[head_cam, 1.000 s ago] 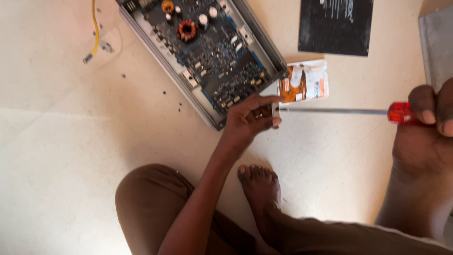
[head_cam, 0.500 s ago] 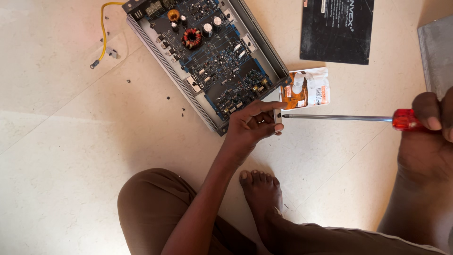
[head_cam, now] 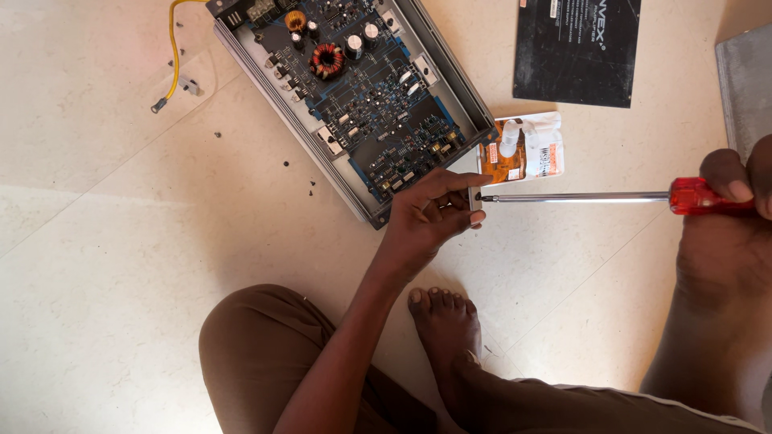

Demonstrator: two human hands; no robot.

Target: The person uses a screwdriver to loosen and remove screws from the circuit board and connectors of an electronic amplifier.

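Two hands are seen at work over an opened metal case (head_cam: pixel 470 104) holding a blue circuit board (head_cam: pixel 378 112), laid on a pale tiled floor (head_cam: pixel 121 241). The left hand (head_cam: pixel 430 217) is pinched around a small part at the case's corner, at about 5 o'clock from the board; what the part is cannot be told, as the fingers hide most of it. The right hand (head_cam: pixel 728 185) is clenched on the red handle of a long screwdriver (head_cam: pixel 579 196), whose shaft lies nearly level and whose tip meets the left fingertips at the case's edge.

At 3 o'clock from the case a small packet with white bottles (head_cam: pixel 523 149) lies just beside the shaft. A black panel (head_cam: pixel 575 48) lies at 1 o'clock, and a grey sheet (head_cam: pixel 744 88) at the right border. A yellow wire (head_cam: pixel 173 48) trails off at 10 o'clock. Loose screws (head_cam: pixel 312 186) are scattered at 8 o'clock from the case. A bare foot (head_cam: pixel 446 321) rests at 6 o'clock.

Judgement: good work here is served by the tip being seated squarely before any turn, the shaft kept in line with the fastener, and the left fingers kept clear of a slip. Removed screws are best gathered together.
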